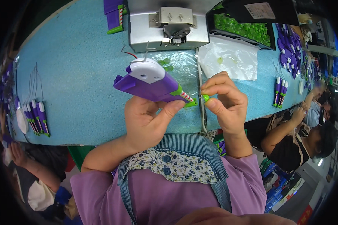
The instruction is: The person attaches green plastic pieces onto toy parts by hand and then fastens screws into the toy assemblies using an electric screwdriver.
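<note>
Bare skin (221,218) shows at the frame's bottom edge before a purple shirt (154,198), while at centre the left hand (144,122) grips a purple-and-white plastic piece (150,88) and the right hand (229,105), just right of it, pinches a small green part (205,98) above a blue table (79,86)

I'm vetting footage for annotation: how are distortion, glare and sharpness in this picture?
Head view, distortion: the blue table has a bowed edge at upper left; head view, glare: pale highlights on the metal machine and crinkled plastic sheet; head view, sharpness: the purple piece in the left hand reads fairly crisp, while the co-worker in black at right looks softer.
</note>
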Demonstrator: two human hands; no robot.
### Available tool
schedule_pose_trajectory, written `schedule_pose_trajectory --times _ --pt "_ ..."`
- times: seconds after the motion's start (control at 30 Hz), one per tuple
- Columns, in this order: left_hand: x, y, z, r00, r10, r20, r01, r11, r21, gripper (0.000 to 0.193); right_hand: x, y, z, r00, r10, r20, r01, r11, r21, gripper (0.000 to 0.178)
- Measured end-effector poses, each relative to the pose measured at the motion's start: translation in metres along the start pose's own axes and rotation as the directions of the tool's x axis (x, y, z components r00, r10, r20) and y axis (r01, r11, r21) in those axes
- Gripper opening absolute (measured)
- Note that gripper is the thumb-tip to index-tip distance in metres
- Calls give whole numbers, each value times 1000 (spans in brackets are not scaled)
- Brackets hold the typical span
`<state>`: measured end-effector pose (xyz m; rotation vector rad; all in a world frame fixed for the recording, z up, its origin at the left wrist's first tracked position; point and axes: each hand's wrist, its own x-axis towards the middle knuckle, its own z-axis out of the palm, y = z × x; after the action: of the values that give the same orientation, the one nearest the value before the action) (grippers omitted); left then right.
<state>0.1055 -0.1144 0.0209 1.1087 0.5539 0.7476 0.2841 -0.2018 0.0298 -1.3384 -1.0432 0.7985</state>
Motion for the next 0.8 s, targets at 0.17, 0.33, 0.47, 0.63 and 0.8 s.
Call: schedule_pose_trajectory --times 0.17,0.33,0.47,0.63,0.8 --pt "-3 1 -3 1000 -11 28 9 999 45 28 1 -1 5 995 -34 90 47 988 -148 15" --pt "-4 -1 1 1000 -17 -7 17 1000 -23 28 -4 4 6 992 -22 124 44 984 -173 14" --pt "-2 0 -7 994 -105 -37 103 994 -44 29 -3 10 14 981 115 158 -106 992 -65 15" --pt "14 21 -49 989 -140 -47 135 986 -102 16 32 10 29 990 -39 138 86 932 -351 15" --pt "70 45 -107 992 -35 -122 14 986 -164 18 56 33 31 944 -253 212 328 788 -521 15"
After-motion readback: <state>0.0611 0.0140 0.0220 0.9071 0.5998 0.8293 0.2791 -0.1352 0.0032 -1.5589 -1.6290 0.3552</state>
